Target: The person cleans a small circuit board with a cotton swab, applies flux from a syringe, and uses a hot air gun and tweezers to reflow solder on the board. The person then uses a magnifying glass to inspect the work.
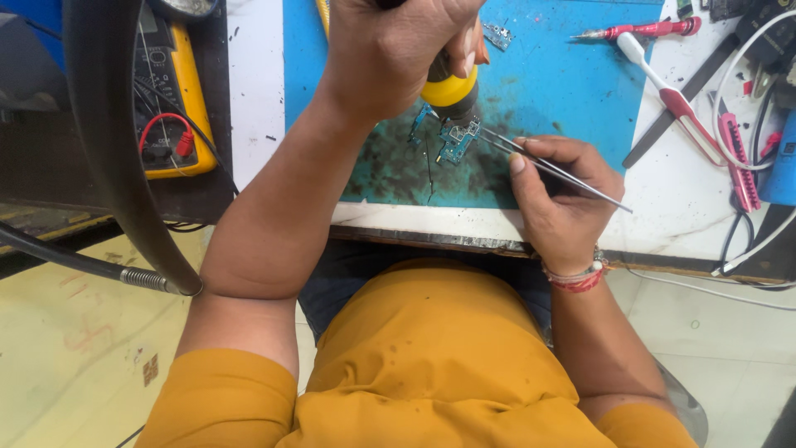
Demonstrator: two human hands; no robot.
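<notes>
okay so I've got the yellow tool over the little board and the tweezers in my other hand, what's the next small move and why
Probably ease the tweezers tips in the right hand a touch further onto the small circuit board. The yellow-collared tool in the left hand already points down at the board on the blue mat, and the tips sit right at its edge, so steadying it seems sensible.

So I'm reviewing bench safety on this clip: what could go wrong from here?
1. The left hand holds the yellow-collared tool straight over the small board; lingering could overheat it.
2. The right hand holds tweezers whose tips meet the board beside the nozzle, so a slip might nudge parts or bring fingers near the nozzle.
3. The board lies loose on the blue mat, seemingly unclamped; it may shift.
</notes>
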